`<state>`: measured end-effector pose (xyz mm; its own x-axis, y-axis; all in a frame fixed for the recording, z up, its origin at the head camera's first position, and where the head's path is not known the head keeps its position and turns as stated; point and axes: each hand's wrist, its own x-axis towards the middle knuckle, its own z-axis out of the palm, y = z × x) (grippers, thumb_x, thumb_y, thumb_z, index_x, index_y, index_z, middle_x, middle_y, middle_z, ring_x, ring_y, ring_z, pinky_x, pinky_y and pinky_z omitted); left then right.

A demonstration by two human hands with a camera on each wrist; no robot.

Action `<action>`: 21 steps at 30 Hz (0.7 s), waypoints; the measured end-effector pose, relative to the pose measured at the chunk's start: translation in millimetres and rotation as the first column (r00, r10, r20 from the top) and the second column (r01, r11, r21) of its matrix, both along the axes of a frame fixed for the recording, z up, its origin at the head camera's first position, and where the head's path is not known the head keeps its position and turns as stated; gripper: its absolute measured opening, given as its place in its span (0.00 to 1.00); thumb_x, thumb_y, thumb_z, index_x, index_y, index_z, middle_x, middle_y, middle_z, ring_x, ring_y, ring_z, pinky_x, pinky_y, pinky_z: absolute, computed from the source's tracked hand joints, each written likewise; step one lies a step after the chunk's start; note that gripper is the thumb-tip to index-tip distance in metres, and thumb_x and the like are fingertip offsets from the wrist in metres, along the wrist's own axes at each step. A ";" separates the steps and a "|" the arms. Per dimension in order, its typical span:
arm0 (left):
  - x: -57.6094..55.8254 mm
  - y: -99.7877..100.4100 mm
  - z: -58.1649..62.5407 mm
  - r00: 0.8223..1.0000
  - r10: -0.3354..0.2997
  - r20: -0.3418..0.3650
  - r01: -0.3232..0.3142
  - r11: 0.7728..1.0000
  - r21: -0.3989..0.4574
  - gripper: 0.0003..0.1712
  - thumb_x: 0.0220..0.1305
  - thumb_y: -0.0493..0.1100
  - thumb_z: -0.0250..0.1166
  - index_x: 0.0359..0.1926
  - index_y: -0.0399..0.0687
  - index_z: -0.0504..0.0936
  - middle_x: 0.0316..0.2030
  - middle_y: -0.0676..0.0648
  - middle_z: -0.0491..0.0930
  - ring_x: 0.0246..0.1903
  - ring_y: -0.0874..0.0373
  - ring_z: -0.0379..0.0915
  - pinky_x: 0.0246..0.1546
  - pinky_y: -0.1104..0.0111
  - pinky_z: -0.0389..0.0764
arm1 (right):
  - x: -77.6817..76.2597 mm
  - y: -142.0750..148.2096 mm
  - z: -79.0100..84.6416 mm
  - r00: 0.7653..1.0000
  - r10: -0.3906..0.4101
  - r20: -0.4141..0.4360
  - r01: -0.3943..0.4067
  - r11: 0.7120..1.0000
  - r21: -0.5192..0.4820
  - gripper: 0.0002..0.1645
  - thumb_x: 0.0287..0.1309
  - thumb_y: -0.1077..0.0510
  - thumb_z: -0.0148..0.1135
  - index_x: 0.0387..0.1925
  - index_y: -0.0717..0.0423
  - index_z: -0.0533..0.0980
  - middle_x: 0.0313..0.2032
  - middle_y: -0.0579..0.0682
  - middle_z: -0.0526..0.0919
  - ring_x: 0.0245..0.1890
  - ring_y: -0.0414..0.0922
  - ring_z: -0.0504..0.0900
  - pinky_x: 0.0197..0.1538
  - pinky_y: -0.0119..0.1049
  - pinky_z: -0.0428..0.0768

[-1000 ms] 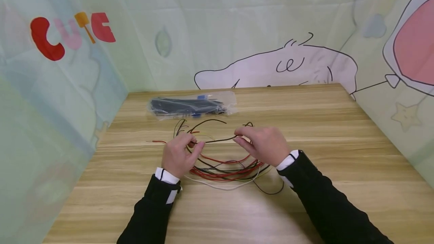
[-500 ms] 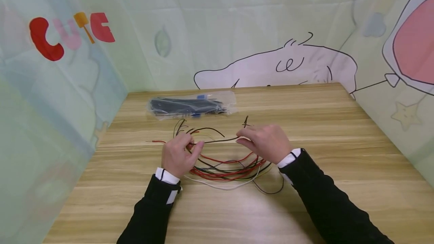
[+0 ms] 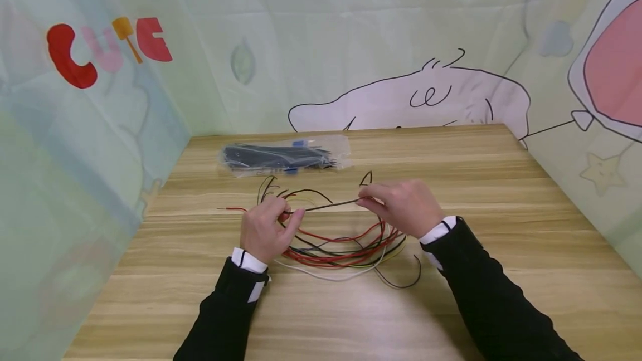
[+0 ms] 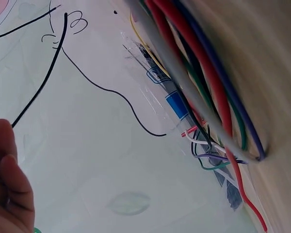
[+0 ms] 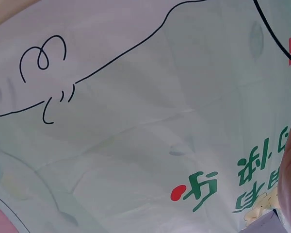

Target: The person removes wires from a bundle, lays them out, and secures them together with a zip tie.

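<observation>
Wood-grain tabletop, printed cloth backdrop: black wire held btwn L hand & R hand

Both arms reach fwd, angled inward, black sleeves w/ white cuffs. L hand: back up, thumb pointing in twd R, fingers curled, thumb + index pinched on black wire. R hand sits slightly farther fwd, fingers pointing in twd L, thumb-index pinch on same wire. Practically no gap at either pinch. Wire runs near-straight btwn the 2 grips, rising a bit twd R; loose black bend sticks up just beyond R grip. R-wrist view catches only edge of R hand, so can't tell pinch from there.

Multicolour wire bundle (red, black, white, yellow etc.) curves on near side of grips, ends partly hidden by hands. Red wire end pokes out left of L grip; more loose ends just beyond L hand. Thin dark wire tail curls nearer the body, below R grip. Clear plastic bag of thin black strips lies past L grip, apart from hands.
</observation>
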<state>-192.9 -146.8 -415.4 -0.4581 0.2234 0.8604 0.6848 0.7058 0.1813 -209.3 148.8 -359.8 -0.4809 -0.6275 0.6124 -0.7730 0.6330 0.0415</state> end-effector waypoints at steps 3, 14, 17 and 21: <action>0.1 -1.9 1.1 1.000 0.016 0.003 -0.016 1.000 0.012 0.30 0.78 0.58 0.52 0.20 0.45 0.69 0.16 0.51 0.64 0.14 0.62 0.56 0.14 0.71 0.54 | -1.7 5.9 3.6 1.000 -0.013 0.000 0.013 1.000 -0.014 0.10 0.52 0.58 0.80 0.32 0.53 0.84 0.24 0.45 0.87 0.15 0.34 0.76 0.16 0.29 0.63; 0.2 -4.6 4.6 1.000 0.024 -0.009 -0.024 1.000 -0.001 0.29 0.77 0.57 0.53 0.19 0.46 0.69 0.16 0.53 0.64 0.13 0.63 0.56 0.15 0.73 0.52 | -8.9 22.2 10.9 0.999 0.011 0.039 -0.009 0.999 -0.046 0.10 0.50 0.59 0.81 0.31 0.55 0.85 0.26 0.47 0.89 0.16 0.34 0.77 0.18 0.30 0.68; -0.5 -7.4 5.0 0.999 0.045 -0.007 -0.044 0.999 0.019 0.27 0.75 0.54 0.56 0.19 0.46 0.68 0.15 0.52 0.63 0.13 0.62 0.56 0.14 0.72 0.52 | -11.1 28.7 11.9 0.998 -0.007 0.056 0.010 0.998 -0.054 0.09 0.50 0.60 0.81 0.30 0.56 0.85 0.26 0.47 0.88 0.16 0.34 0.76 0.18 0.31 0.70; -1.4 -10.7 5.7 0.998 0.068 -0.005 -0.068 0.997 0.030 0.28 0.75 0.56 0.56 0.18 0.47 0.67 0.15 0.52 0.62 0.13 0.62 0.56 0.15 0.71 0.52 | -14.2 38.5 13.8 0.998 -0.021 0.053 0.025 0.997 -0.079 0.11 0.46 0.62 0.82 0.28 0.56 0.84 0.25 0.48 0.88 0.16 0.36 0.76 0.20 0.33 0.74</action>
<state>-194.4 -157.5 -409.8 -0.4659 0.1664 0.8691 0.6368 0.7450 0.1988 -223.5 187.3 -345.9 -0.5271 -0.5660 0.6339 -0.7582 0.6501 -0.0499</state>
